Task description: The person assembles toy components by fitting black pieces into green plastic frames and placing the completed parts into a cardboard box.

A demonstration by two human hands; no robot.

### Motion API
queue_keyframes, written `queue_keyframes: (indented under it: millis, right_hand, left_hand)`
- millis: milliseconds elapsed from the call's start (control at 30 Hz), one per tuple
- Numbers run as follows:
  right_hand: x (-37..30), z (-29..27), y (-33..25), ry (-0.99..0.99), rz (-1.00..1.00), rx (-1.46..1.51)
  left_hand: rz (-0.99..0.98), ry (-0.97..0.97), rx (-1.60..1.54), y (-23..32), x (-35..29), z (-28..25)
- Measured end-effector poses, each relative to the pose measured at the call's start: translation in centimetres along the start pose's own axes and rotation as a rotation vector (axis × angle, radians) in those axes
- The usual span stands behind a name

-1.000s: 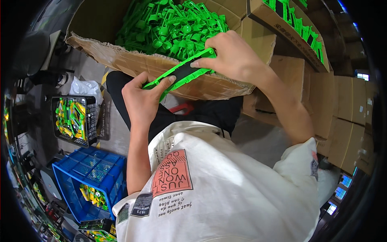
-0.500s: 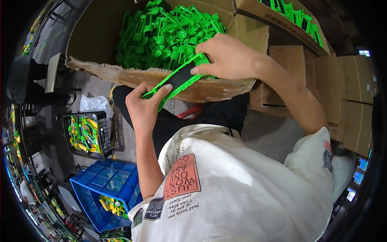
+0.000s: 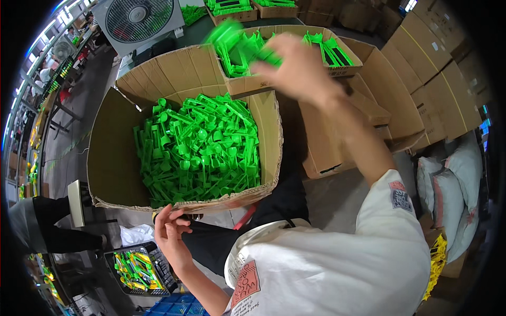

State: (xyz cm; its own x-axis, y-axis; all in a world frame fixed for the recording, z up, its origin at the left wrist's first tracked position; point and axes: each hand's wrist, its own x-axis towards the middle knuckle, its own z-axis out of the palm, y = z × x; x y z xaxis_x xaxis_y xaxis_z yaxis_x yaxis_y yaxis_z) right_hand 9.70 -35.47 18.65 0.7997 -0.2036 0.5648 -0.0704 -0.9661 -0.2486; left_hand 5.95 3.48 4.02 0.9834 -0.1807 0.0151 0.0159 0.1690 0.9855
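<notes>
Green plastic piece (image 3: 225,41): I saw it blurred, raised over the near left part of a shallow carton (image 3: 247,85), too smeared for me to tell whether it touched the parts below. The right hand (image 3: 292,66) pinched its near end between thumb and fingers. The left hand (image 3: 174,239) hung by the near edge of a large carton (image 3: 113,168), fingers parted and loosely bent; I could not tell whether a fingertip brushed the cardboard. A heap of small green parts (image 3: 200,150) lay in that large carton, while green frames (image 3: 337,55) stood in the shallow one behind it. On my feed, a black crate (image 3: 166,271) of green and yellow pieces sat on the floor at the lower left, near a blue crate (image 3: 176,306).
</notes>
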Motion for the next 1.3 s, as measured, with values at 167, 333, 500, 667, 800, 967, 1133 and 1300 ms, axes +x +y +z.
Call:
queue_keyframes:
  millis: [167, 333, 500, 667, 800, 967, 1133, 1300]
  right_hand:
    - [5.3, -0.2, 11.6, -0.025, 0.379, -0.303]
    - [4.8, 3.6, 14.6, -0.176, 0.403, -0.409]
    - [2.4, 3.0, 15.2, 0.144, 0.264, -0.27]
    - [-6.0, 3.0, 5.7, 0.237, 0.039, 0.16]
    - [-15.6, 10.4, 4.0, 0.145, 0.23, 0.339]
    - [-28.5, 19.7, 8.5, -0.023, 0.585, 0.255]
    - [-28.5, 20.5, 6.2, -0.309, 0.534, 0.06]
    - [-26.1, 26.8, 10.8, -0.688, 0.764, -0.074]
  left_hand:
    - [-0.098, 0.026, -0.036, -0.9, -0.3, 1.1]
    - [-0.169, 0.019, 0.073, -2.0, -1.5, 0.2]
    - [-0.224, 0.23, 0.059, -1.9, -2.3, -2.0]
    - [-0.055, 0.375, 0.242, 0.4, 0.4, -1.4]
    - [0.153, 0.21, 0.589, 4.1, 6.2, 0.8]
    - [0.247, -0.324, 0.954, 3.7, 17.8, 5.9]
    - [0.258, -0.386, 1.24, 1.2, 27.9, 9.6]
    - [0.605, -0.122, 1.225, -1.0, 43.7, 13.0]
